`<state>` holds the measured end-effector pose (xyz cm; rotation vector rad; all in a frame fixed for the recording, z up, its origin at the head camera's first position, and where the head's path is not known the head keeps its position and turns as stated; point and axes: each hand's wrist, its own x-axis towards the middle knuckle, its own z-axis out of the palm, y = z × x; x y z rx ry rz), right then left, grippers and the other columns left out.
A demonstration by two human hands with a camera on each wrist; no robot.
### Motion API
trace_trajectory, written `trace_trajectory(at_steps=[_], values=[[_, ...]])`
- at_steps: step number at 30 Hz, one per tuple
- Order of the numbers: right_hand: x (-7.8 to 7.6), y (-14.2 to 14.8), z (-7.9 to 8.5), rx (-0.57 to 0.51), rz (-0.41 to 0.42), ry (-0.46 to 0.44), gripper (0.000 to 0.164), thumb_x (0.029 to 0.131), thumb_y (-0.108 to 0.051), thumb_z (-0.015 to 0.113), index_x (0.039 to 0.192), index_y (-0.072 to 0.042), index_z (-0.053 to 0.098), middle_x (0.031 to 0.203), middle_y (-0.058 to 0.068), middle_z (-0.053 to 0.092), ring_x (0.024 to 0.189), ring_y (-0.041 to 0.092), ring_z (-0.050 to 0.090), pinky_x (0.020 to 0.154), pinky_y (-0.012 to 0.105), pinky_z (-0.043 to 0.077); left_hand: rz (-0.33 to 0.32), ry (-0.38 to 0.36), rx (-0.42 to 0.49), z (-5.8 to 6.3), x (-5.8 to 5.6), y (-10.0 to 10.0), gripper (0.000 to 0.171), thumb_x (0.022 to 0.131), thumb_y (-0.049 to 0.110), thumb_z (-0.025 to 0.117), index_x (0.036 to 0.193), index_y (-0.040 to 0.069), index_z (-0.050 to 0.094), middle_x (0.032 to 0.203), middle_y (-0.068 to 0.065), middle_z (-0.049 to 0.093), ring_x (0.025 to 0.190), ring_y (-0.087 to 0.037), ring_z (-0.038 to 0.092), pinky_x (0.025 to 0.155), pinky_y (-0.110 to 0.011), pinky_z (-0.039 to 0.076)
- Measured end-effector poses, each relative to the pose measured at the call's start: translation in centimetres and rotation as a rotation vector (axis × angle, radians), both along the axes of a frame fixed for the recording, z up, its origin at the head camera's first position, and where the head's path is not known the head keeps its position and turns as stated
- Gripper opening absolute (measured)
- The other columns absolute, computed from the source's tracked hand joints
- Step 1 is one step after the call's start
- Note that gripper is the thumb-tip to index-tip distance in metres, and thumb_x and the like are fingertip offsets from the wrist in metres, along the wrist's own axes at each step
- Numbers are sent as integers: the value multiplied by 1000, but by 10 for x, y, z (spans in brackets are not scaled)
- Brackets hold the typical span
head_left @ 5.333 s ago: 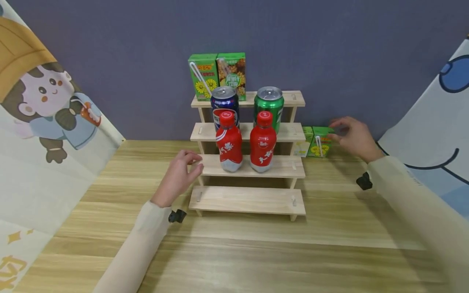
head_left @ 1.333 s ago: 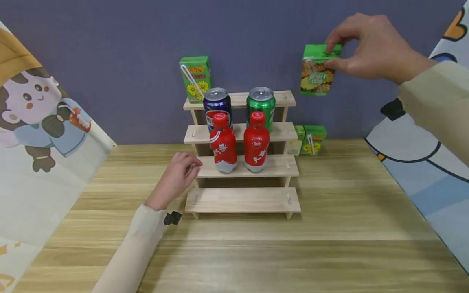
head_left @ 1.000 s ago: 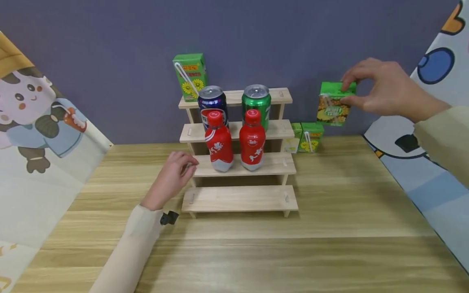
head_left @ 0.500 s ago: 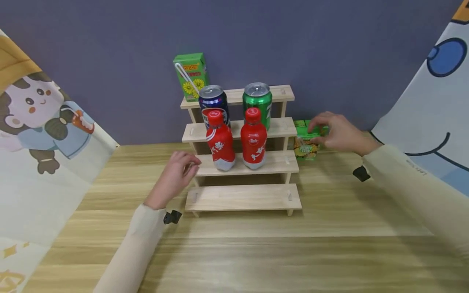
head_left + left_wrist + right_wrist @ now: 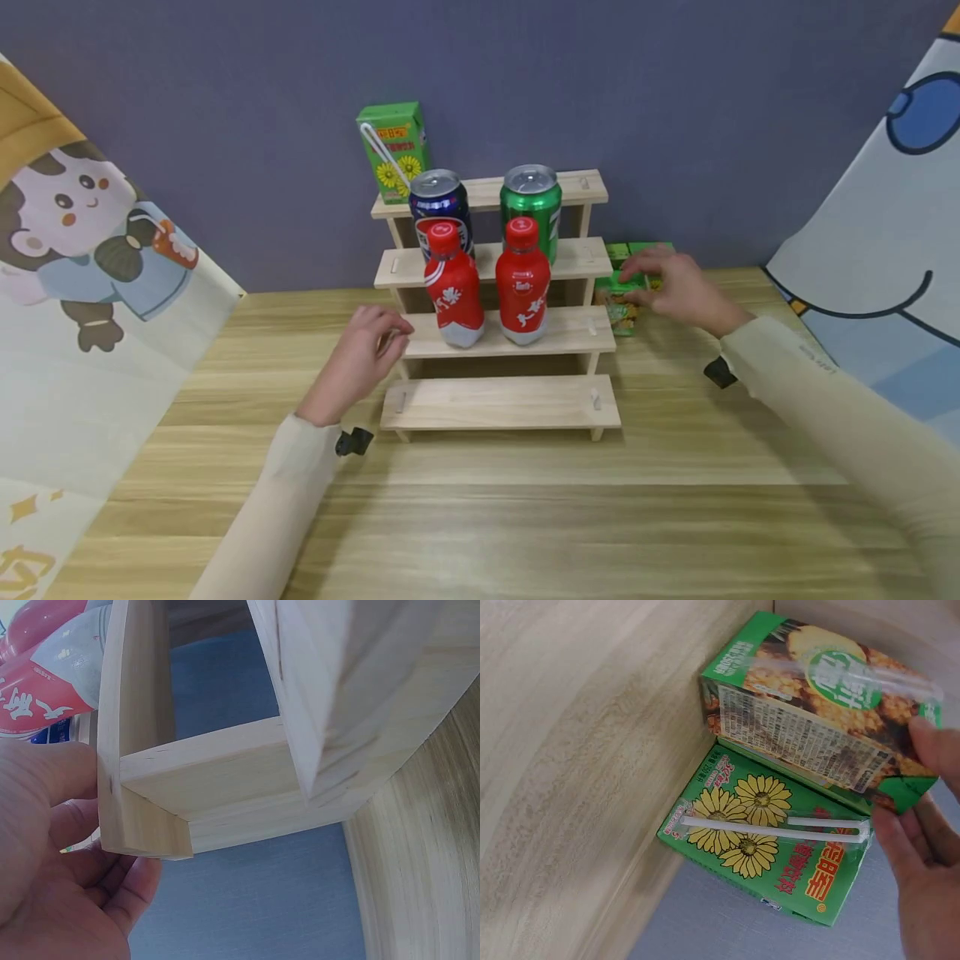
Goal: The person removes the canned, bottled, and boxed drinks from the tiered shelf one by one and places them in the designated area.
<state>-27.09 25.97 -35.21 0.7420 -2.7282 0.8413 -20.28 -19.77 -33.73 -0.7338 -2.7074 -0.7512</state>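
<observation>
My right hand [image 5: 686,292] pinches the top end of a green-and-brown drink carton [image 5: 832,712] between thumb and fingers. In the head view this carton stands low, right of the wooden tiered stand [image 5: 495,404]. Beside it in the right wrist view is a green carton [image 5: 757,840] with yellow flowers and a white straw; fingers partly cover this pair in the head view. My left hand [image 5: 358,367] grips the left end of a stand shelf [image 5: 112,772], its thumb along one side and fingertips at the lower edge. On that shelf are two red bottles [image 5: 454,292].
A blue can [image 5: 439,200] and a green can [image 5: 531,200] stand on the tier behind the bottles. One flowered green carton [image 5: 393,150] is at the top tier's left. A dark wall [image 5: 675,125] closes off the back; cartoon-printed panels flank the wooden table [image 5: 480,533].
My right hand has taken the green-and-brown carton from the top tier, swung it out right, then lowered it to the cartons beside the stand. The left hand stays at the shelf end.
</observation>
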Motion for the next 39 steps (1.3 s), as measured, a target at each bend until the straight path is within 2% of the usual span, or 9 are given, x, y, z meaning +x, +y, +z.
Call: trace_trajectory(at_steps=[5,9,16,23,30,32,34,36,39], values=[[3,-3,0,-2,-44,29,15,77,-4,77,92,-6,73,114,11,60,110,32,47,91,53,38,0,4,3,-1,1,-1,9,92,10,61,98,6,66,101,-5,57,92,-20,44,68,-32,43],[1,-8,-1,-19,-22,62,15,76,0,77,89,-6,74,109,10,62,106,31,49,90,51,39,2,23,10,-2,2,-3,8,91,8,62,97,6,67,100,-4,58,90,-20,44,67,-32,42],[-4,-12,-2,-41,-33,87,16,74,1,78,88,-5,73,105,10,64,102,30,51,95,53,36,-10,28,17,-3,2,-2,8,91,8,62,97,6,67,100,-4,58,91,-19,44,68,-32,41],[-5,-11,-4,-34,-35,108,15,74,1,78,87,-4,72,105,12,64,98,29,52,85,50,41,-13,15,22,-3,2,-1,8,91,9,62,97,7,67,101,-4,58,92,-19,44,69,-32,41],[-3,-11,1,5,-12,107,16,76,-2,78,91,-4,72,105,12,63,98,31,53,85,52,42,-17,14,25,-4,2,-1,9,91,9,62,98,6,67,101,-4,58,92,-19,44,69,-32,42],[-2,-9,9,17,1,102,16,79,-7,76,94,-6,71,106,9,62,99,30,53,82,50,43,-16,15,25,-5,1,-1,9,91,9,62,98,6,67,101,-4,58,92,-19,44,69,-32,41],[-1,-8,25,28,9,109,17,83,-12,74,98,-7,71,107,7,62,98,29,54,78,48,44,-14,15,24,-5,1,-1,9,91,10,61,98,7,67,101,-4,57,92,-19,44,68,-32,41],[1,-9,48,24,-1,136,18,86,-17,71,102,-9,70,108,3,61,93,23,55,75,41,45,-13,18,22,-4,1,-1,9,91,9,61,98,6,67,101,-4,57,92,-19,44,68,-32,42],[8,-18,93,-15,-25,205,20,89,-21,67,106,-11,69,109,0,60,89,13,55,77,31,44,-13,19,21,-3,0,-2,9,91,9,61,97,6,67,102,-4,57,91,-20,45,68,-32,42]])
